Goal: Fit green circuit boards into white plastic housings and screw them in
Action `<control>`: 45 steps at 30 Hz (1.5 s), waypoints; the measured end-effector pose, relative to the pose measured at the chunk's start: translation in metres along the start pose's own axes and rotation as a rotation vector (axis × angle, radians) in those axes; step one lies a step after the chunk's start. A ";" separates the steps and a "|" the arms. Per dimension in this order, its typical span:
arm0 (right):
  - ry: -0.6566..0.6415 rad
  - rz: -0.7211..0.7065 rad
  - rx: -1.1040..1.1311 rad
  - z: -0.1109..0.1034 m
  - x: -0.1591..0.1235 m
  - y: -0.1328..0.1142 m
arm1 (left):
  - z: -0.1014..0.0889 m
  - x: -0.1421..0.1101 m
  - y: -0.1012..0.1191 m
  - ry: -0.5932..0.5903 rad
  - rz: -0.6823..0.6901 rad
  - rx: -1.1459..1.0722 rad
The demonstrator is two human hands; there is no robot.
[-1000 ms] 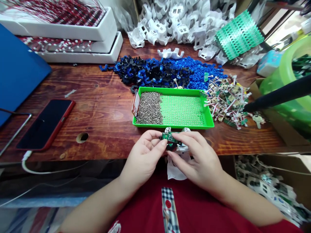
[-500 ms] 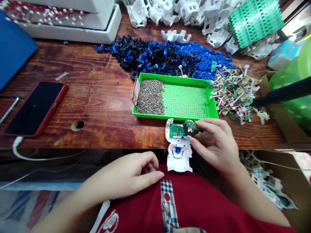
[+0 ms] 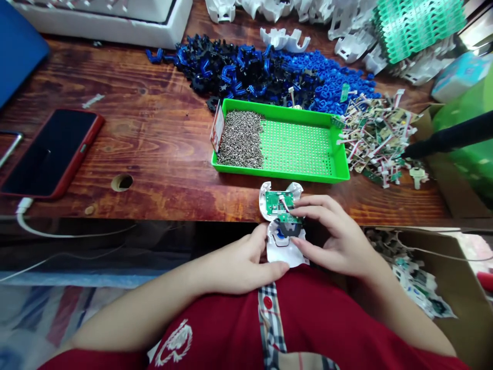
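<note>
A white plastic housing [image 3: 285, 255] lies at the table's front edge, its far half on the wood and its near half over my lap. A green circuit board [image 3: 274, 201] sits in the far half, with a short cable on it. My left hand [image 3: 254, 259] grips the near half, thumb across its top and fingers underneath. Between the fingertips of my right hand [image 3: 327, 234] is a black plastic part [image 3: 289, 229] with a small green board at its far edge. It is over the near half, partly covering a blue piece there.
Beyond the housing stands a green tray [image 3: 279, 174] with small screws [image 3: 242, 139] at its left. Behind are heaped black and blue parts [image 3: 231, 72]; wired boards [image 3: 379, 136] lie right. A phone [image 3: 50, 154] lies left; a box [image 3: 454, 303] of assemblies stands low right.
My left hand has moved right and taken hold of the housing's near half. My right hand has brought the black part from the far half toward me, over the near half. The view has shifted slightly.
</note>
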State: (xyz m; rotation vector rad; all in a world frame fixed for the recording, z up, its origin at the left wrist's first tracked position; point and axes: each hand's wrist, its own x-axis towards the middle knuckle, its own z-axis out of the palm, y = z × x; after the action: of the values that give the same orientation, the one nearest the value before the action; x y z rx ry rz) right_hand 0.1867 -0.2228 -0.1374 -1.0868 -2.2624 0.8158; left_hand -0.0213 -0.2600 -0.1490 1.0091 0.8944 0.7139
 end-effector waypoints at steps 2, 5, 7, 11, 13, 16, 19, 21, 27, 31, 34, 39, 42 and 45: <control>-0.020 -0.004 0.028 -0.001 -0.001 -0.002 | 0.003 0.001 -0.001 -0.140 -0.104 -0.126; -0.039 -0.017 0.021 -0.005 -0.002 -0.006 | 0.005 0.002 0.001 -0.233 -0.161 -0.253; -0.064 -0.032 0.002 -0.007 -0.003 -0.009 | 0.007 0.001 0.003 -0.220 -0.130 -0.284; -0.111 -0.073 -0.056 -0.009 -0.003 -0.016 | 0.011 -0.001 0.004 -0.157 -0.087 -0.311; -0.117 -0.098 -0.097 -0.010 -0.002 -0.019 | 0.013 -0.002 0.004 -0.137 -0.067 -0.336; -0.127 -0.124 -0.167 -0.012 -0.001 -0.024 | 0.015 -0.001 0.005 -0.126 -0.036 -0.370; -0.147 -0.097 -0.213 -0.011 0.001 -0.029 | 0.015 0.001 0.007 -0.083 -0.044 -0.353; -0.147 -0.070 -0.222 -0.009 0.003 -0.033 | 0.015 0.003 0.007 -0.017 -0.020 -0.292; -0.078 -0.111 -0.292 0.002 0.008 -0.038 | 0.013 0.003 0.001 0.151 0.088 -0.059; -0.070 -0.196 -0.338 0.005 0.008 -0.037 | 0.011 0.002 -0.001 0.134 0.080 -0.049; -0.038 -0.210 -0.288 0.005 0.004 -0.035 | 0.009 0.002 -0.001 0.119 0.079 -0.088; 0.239 0.150 0.121 0.006 -0.006 -0.031 | 0.009 0.003 0.000 0.139 0.100 -0.109; 0.096 0.379 0.453 0.010 -0.006 -0.031 | 0.009 0.003 -0.001 0.152 0.120 -0.089; -0.032 0.428 0.623 0.016 -0.003 -0.032 | 0.010 0.001 -0.002 0.139 0.133 -0.067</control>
State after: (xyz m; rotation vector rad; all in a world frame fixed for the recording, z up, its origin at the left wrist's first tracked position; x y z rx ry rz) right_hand 0.1612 -0.2464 -0.1270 -1.2461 -1.6144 1.5814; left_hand -0.0117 -0.2634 -0.1484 0.9751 0.9231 0.9292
